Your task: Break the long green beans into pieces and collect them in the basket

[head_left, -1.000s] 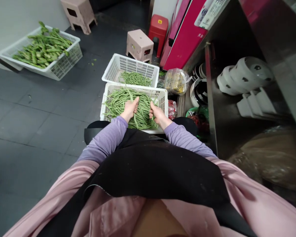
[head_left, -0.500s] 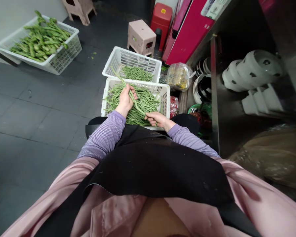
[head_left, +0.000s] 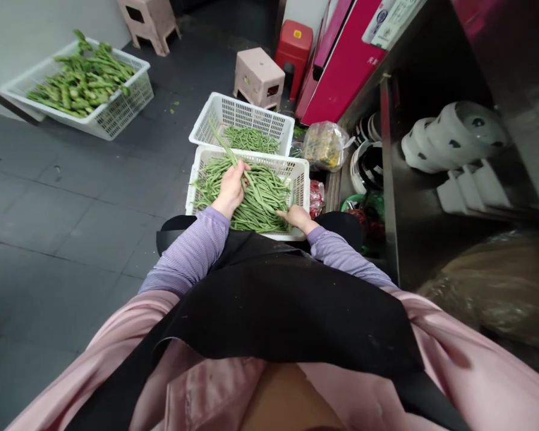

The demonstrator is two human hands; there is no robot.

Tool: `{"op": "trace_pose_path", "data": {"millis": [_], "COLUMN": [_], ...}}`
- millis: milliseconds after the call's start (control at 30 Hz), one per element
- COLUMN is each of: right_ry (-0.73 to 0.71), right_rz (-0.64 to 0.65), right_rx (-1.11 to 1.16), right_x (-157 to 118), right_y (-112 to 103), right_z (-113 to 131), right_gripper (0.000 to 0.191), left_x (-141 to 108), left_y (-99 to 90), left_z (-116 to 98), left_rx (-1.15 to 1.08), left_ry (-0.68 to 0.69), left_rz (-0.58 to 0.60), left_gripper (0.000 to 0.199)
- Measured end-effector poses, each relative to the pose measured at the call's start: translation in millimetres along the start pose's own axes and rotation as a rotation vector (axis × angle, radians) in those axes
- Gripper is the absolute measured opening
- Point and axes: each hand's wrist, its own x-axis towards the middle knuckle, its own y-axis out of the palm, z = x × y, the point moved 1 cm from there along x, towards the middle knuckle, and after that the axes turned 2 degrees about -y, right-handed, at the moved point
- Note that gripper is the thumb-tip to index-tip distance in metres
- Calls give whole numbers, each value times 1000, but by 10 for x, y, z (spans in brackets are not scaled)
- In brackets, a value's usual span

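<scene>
Long green beans point(head_left: 265, 200) fill a white plastic basket point(head_left: 304, 185) close to my lap. Over the left part of that basket, my left hand point(head_left: 233, 185) is closed around a few long beans, whose ends point(head_left: 220, 139) stick out toward the far basket. My right hand point(head_left: 296, 216) is at the basket's right front side, fingers together and touching the beans; whatever it pinches is too small to make out. Behind stands a second white basket point(head_left: 202, 127) with shorter bean pieces point(head_left: 251, 139) in it.
A white basket of thick green stems point(head_left: 83, 84) sits at the left. Beyond the baskets are a pale pink stool point(head_left: 259, 72) and a red stool point(head_left: 295, 48). A tied plastic bag point(head_left: 326, 146) lies right of the baskets, beside a metal shelf point(head_left: 390, 179) with white containers point(head_left: 462, 134).
My right hand has moved slightly right and away from the long beans it was touching. My left hand still holds its beans, a little lower. The view has shifted slightly.
</scene>
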Motion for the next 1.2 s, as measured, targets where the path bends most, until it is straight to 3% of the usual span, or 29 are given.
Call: {"op": "trace_pose_path", "data": {"millis": [100,167,267,433,500,600,700,800,900,1033,1100,1200], "right_ry": [-74,-88,-54,39,65,128,234,378,403,278,245,247], "right_rz": [91,312,577,700,643,421,227,86,182,581,705,756], "right_rx": [302,556,811,962,1013,1147,1256,1310,1265,1173,1175,1167], "right_x": [-68,-159,-307,-438,-442,-396,-277,-122,-52,-202,-313,-418], "right_y": [-25,-16,-14,-28,-17,13,28,-5,-44,-40,-41,-65], "right_z": [232,397,566,620,622,645,641,538,431,513,604,679], "right_gripper": [32,26,32,31,32,35,37,39,33,25,32,35], "left_x": [-14,-49,-93,-42,-26,-109,-304,-456,-457,-354,-318,-293], "left_y": [38,78,115,73,56,90,175,222,220,211,202,178], "left_z": [14,15,21,80,111,136,137,131,159,237,248,222], "left_rx": [-56,-85,-119,-141,-98,102,333,378,256,100,51,-76], "left_ry": [-106,-136,-167,-172,-126,67,264,316,123,-210,-265,-303], "left_rz": [61,99,142,145,92,28,67,139,220,315,321,292], "left_gripper": [44,43,42,39,35,27,23,26,28,33,34,33]}}
